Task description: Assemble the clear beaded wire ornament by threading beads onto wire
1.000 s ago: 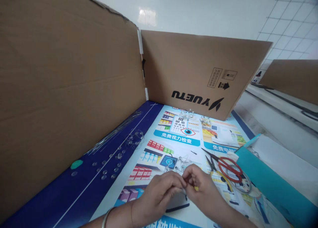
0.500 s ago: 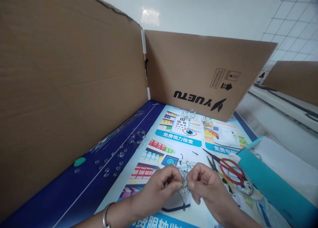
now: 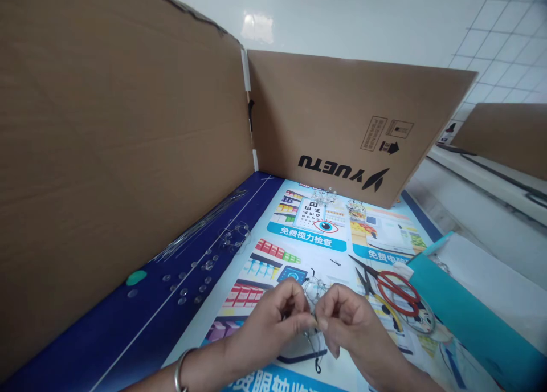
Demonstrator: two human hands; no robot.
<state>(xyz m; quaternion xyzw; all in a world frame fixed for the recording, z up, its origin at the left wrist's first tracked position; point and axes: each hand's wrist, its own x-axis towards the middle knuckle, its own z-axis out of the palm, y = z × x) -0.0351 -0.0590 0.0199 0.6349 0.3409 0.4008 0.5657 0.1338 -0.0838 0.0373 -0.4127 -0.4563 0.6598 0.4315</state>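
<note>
My left hand (image 3: 280, 318), a bracelet on its wrist, is closed in a pinch on a tangle of thin wire (image 3: 315, 289). Close beside it, my right hand (image 3: 350, 326) pinches the same wire piece, and the fingertips of both hands nearly meet. Loops of the wire show above and below the fingers, with a small dark twisted end (image 3: 317, 364) hanging down. The exact spot that the fingers grip is hidden. Right of my right hand lie red-handled scissors (image 3: 399, 292) and pliers with yellow handles (image 3: 391, 312), beside a coil of wire (image 3: 423, 318).
Clear beads (image 3: 208, 265) and a beaded wire loop (image 3: 236, 235) lie on the blue strip, near straight wires (image 3: 200, 224) and a green piece (image 3: 137, 277). Cardboard panels (image 3: 342, 113) stand left and behind. A teal box (image 3: 465, 312) is at right. More beaded wire (image 3: 325, 198) lies at the back.
My two hands have drawn closer together, the right one moving slightly left, so the fingertips now nearly touch. The wire piece has shifted a little with them.
</note>
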